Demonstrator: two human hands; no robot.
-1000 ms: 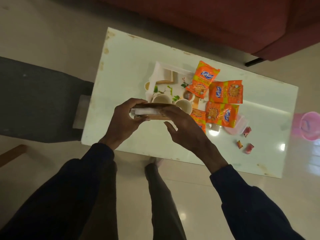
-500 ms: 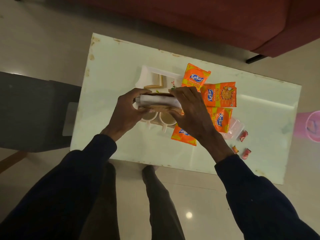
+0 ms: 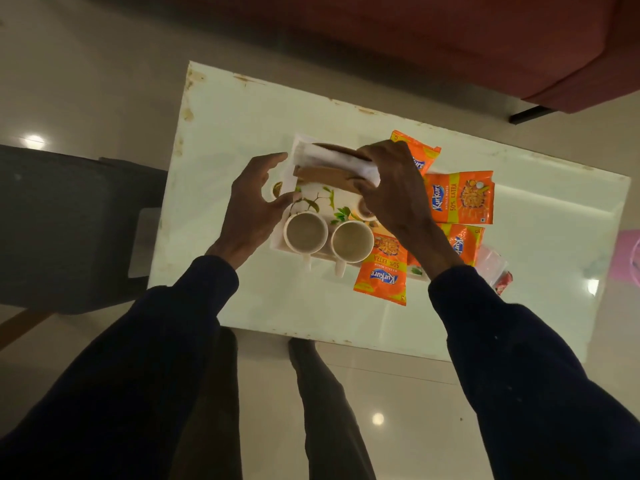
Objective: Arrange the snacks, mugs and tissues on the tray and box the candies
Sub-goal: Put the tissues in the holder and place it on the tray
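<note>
table (image 3: 242, 109): pale green-white glossy top, rectangular, with chipped, rust-stained edges at the far-left corner. a ceiling light glares off the top near the right edge. floor (image 3: 69, 81) is polished beige tile, reflective. red upholstered sofa (image 3: 450, 36) beyond the far edge; dark grey seat (image 3: 62, 220) off the left edge; something pink (image 3: 628, 254) off the right edge, cut by the frame.

tray (image 3: 313, 199) near the table's middle: white, rectangular, flat, printed with green leaves. two mugs (image 3: 305, 232) stand upright side by side at the tray's near edge, pale ceramic, round, handles toward the near edge; contents unclear.

tissue holder (image 3: 329, 174): brown, wood-like, flat-sided, carrying a white folded stack of tissues (image 3: 332, 157). it is over the far part of the tray; cannot tell whether it rests on it. right hand (image 3: 391, 188) grips the holder's right end, fingers wrapped over the top. left hand (image 3: 252, 202) is open, fingers spread, just beside the holder's left end, not touching it as far as can be seen.

snack packets (image 3: 460, 197): orange glossy foil, crinkled, four seen. one by the far side behind the right hand, one flat to its right, one partly under the right wrist, one at the tray's near-right corner, upside down.

clear plastic box (image 3: 491, 261) toward the near-right, translucent; a red candy (image 3: 504, 282) wrapper just beside it. dark sleeves on both arms.
</note>
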